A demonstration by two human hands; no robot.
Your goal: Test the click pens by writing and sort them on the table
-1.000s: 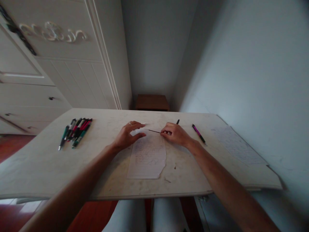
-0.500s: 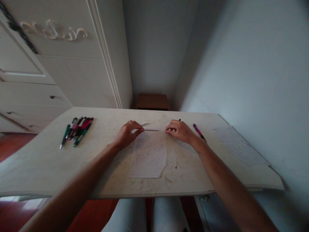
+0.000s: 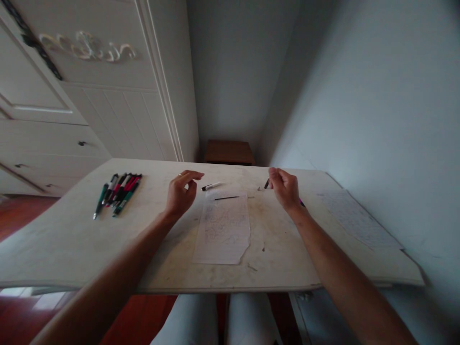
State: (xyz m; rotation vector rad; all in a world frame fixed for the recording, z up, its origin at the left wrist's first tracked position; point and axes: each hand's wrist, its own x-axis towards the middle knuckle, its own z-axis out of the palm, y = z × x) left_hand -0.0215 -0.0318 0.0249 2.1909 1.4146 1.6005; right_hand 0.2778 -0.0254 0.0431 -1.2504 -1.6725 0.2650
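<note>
L hand [image 3: 179, 195] open, fingers loosely bent, nr white pen barrel [image 3: 214, 185]. R hand [image 3: 285, 188] fingers curled at black pen part [image 3: 266, 184] twd table's [image 3: 72, 244] far edge; can't tell if gripping. Thin dark refill [image 3: 226, 198] lies nr paper's [image 3: 223, 235] far edge.

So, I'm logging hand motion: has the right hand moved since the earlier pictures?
Yes: judged against the brown wooden furniture, the right hand has shifted rightward.

Dim light, slight blur, glare on floor [image 3: 30, 315], stretched edges
</note>
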